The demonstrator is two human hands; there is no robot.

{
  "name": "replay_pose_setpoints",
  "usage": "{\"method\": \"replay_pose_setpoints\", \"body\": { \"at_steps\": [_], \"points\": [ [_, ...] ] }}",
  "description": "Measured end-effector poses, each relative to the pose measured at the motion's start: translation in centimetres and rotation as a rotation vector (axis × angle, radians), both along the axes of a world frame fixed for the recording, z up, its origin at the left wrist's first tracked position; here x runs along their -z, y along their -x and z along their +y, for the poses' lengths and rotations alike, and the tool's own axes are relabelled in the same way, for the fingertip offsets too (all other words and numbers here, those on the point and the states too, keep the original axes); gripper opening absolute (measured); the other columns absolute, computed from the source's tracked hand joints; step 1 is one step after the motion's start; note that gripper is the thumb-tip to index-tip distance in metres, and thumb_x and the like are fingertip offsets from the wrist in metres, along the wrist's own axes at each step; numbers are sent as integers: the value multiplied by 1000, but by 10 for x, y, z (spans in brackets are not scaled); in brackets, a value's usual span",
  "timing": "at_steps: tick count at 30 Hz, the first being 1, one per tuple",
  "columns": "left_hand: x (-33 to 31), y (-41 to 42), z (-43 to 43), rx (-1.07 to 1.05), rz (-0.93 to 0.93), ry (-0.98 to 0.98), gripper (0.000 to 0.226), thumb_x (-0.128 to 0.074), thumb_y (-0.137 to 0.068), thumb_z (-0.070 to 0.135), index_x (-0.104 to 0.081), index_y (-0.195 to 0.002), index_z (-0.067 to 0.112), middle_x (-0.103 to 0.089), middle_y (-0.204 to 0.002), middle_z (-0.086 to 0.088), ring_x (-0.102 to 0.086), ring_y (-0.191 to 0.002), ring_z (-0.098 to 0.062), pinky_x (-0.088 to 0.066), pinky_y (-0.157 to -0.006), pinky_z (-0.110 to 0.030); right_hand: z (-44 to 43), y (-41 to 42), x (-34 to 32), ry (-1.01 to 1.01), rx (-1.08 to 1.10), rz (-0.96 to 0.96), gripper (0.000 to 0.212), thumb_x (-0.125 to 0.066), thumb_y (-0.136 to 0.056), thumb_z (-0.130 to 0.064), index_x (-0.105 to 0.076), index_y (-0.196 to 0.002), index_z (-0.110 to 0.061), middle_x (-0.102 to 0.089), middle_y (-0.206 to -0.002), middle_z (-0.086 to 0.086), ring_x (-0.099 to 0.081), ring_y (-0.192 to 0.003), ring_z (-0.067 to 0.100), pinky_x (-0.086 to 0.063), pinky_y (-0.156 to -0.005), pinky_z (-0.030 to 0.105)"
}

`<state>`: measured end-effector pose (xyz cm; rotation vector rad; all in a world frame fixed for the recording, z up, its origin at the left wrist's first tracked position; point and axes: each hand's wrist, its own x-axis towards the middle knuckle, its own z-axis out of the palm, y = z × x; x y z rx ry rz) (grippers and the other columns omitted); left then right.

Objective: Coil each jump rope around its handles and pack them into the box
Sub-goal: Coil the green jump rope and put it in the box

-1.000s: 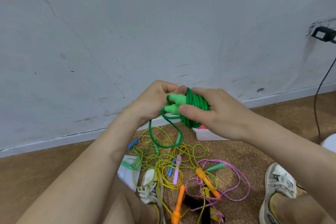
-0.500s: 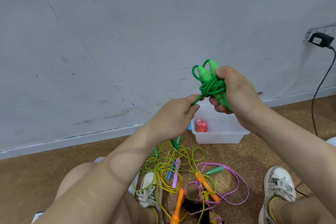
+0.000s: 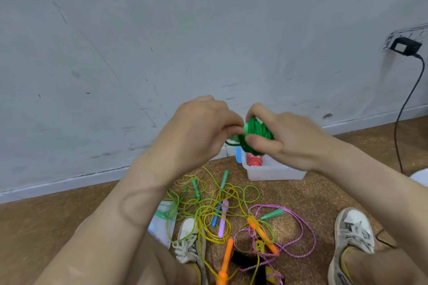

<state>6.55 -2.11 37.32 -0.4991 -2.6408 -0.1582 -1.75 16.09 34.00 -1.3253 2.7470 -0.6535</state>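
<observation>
A green jump rope [image 3: 256, 133] is wound in a tight bundle round its handles and held up in front of the wall. My right hand [image 3: 287, 140] grips the bundle from the right, thumb across its front. My left hand [image 3: 199, 127] pinches the rope's loose end at the bundle's left side. Just below and behind sits the clear plastic box [image 3: 275, 172] on the floor, with a coiled pink rope [image 3: 254, 160] inside. Most of the green handles are hidden by my fingers.
A tangle of loose ropes [image 3: 222, 210] lies on the brown floor between my shoes [image 3: 352, 236]: yellow-green, purple, orange and teal handles. A clear lid [image 3: 162, 222] lies at left. A black cable [image 3: 410, 90] hangs from a wall plug [image 3: 404, 46] at right.
The green bundle came down from higher up to just above the box. My left hand moved up to the bundle, and the loose rope end is now short.
</observation>
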Motion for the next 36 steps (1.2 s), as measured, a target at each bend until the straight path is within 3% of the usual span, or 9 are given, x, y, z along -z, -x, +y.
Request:
{"method": "replay_pose_setpoints", "body": {
  "at_steps": [3,7,12,14,17,20,24,29,36],
  "points": [
    [5,-3,0,-65,-126,-329,14,-65,-77,29,-76,-84,24,-70,-72,6,-59,-70,-7,-44,-65,-29,-4,-16,-1,-90,-100,14,53,-37,-75,-78,-31,-108,-36,-54,-70,-4,-51,-71,23,-33,-59,36],
    [14,-2,17,-66,-256,-416,9,-70,-76,26,-77,-82,26,-73,-75,10,-62,-67,3,-46,-64,-19,-4,-16,8,-118,-125,-1,70,-35,-71,-85,-28,-132,-51,-65,-104,-11,-60,-96,20,-37,-69,34],
    [7,5,12,-144,-520,-885,9,-71,-82,14,-73,-74,16,-64,-54,1,-55,-49,-6,-44,-50,-20,-14,-20,11,-28,32,141,39,-37,-82,-71,-46,-113,-48,-61,-80,-7,-58,-83,19,-30,-62,32],
    [3,7,4,-108,-700,-1055,14,-65,-85,22,-72,-77,13,-62,-55,-5,-53,-47,-9,-44,-46,-18,-13,-18,7,-100,-24,2,33,-41,-84,-68,-52,-104,-45,-56,-77,-10,-51,-78,14,-32,-65,31],
    [5,7,-13,36,-944,-1177,23,-62,-89,36,-74,-88,16,-62,-66,-8,-46,-46,-12,-40,-45,-19,-9,-18,3,10,-188,-515,15,-54,-88,-58,-61,-90,-45,-60,-72,-20,-55,-72,-1,-38,-63,18],
    [7,6,-23,273,-1024,-1367,35,-71,-76,47,-73,-96,19,-64,-76,-5,-47,-55,-12,-41,-51,-16,-10,-17,-1,221,-274,-825,44,-56,-81,-52,-67,-98,-13,-69,-82,6,-59,-66,21,-46,-59,32],
    [14,6,-23,531,-968,-1461,55,-80,-66,46,-68,-113,19,-56,-95,-4,-46,-81,-14,-36,-68,-27,-10,-14,0,346,-354,-1047,57,-45,-73,-58,-66,-80,-5,-59,-71,31,-48,-51,28,-36,-50,34],
    [21,14,-14,334,-805,-1654,39,-86,-57,44,-76,-82,17,-62,-65,2,-53,-53,-7,-43,-52,-18,-16,-20,8,437,-462,-1260,58,-41,-80,-53,-63,-82,0,-52,-58,23,-44,-41,24,-32,-44,30],
    [18,24,19,61,-411,-1841,4,-72,-76,17,-72,-80,17,-70,-74,-1,-48,-68,-16,-33,-68,-31,-21,-18,9,733,-394,-1388,56,-37,-83,-49,-57,-97,1,-58,-62,23,-60,-46,32,-40,-59,41]
  ]
}}
